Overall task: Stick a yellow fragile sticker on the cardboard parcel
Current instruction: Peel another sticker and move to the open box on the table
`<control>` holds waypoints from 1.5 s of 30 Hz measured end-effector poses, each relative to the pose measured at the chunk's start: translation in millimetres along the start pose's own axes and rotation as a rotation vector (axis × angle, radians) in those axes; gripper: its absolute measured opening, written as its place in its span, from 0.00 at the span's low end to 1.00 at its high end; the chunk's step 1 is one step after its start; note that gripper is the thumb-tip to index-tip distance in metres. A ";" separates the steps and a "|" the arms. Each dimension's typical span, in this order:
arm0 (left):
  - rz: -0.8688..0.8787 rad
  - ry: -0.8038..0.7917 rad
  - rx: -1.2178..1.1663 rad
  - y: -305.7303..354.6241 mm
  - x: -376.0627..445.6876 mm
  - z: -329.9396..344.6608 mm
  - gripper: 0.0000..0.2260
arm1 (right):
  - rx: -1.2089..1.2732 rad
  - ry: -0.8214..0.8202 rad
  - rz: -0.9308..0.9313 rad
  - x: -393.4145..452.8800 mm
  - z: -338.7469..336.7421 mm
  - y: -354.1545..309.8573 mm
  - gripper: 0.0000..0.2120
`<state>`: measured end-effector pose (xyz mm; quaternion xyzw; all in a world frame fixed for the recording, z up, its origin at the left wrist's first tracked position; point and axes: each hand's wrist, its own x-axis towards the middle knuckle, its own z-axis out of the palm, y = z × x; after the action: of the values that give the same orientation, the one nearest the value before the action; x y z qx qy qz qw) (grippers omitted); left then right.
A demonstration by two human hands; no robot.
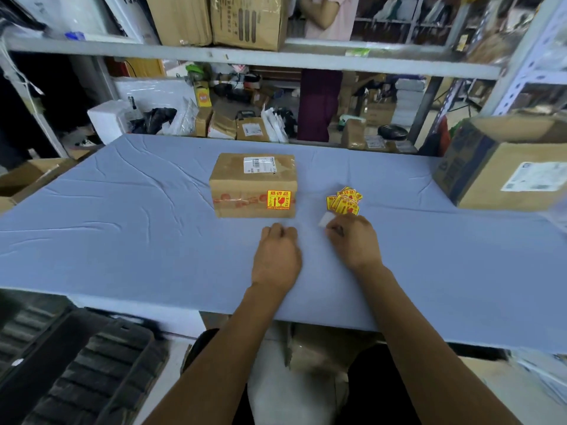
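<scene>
A brown cardboard parcel (245,185) stands on the blue table (122,234). A white shipping label is on its top, and a yellow fragile sticker (278,200) is stuck on its near face, lower right. Right of it lies a small pile of yellow fragile stickers (343,201). My left hand (276,256) rests on the table just in front of the parcel, fingers curled shut, holding nothing that I can see. My right hand (352,240) is below the pile, pinching a small white backing paper (325,219).
A larger cardboard box (503,170) with a white label sits at the table's right end. Grey metal shelving (245,56) with boxes rises behind the table, and a person stands beyond it. Dark crates (92,369) lie on the floor at lower left.
</scene>
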<state>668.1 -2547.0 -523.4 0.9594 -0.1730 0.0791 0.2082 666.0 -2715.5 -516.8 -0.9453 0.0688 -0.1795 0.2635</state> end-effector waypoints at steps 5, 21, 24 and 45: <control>-0.005 -0.006 -0.283 21.9 -7.0 -2.4 0.28 | -0.028 -0.062 -0.010 -21.4 -7.5 -1.4 0.07; 0.029 -0.012 -0.127 36.9 31.8 15.9 0.09 | 0.010 0.005 0.100 -9.1 -3.2 7.1 0.09; 0.037 0.023 -0.231 34.8 32.6 17.1 0.06 | 0.088 0.003 0.041 -9.2 -4.1 9.0 0.07; -0.228 -0.196 -1.502 90.3 30.1 7.5 0.12 | 0.700 0.114 0.167 -33.9 -74.3 16.5 0.07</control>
<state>663.6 -2636.3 -489.8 0.5747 -0.0982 -0.1674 0.7950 606.1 -2757.1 -476.5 -0.7775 0.0948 -0.2222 0.5806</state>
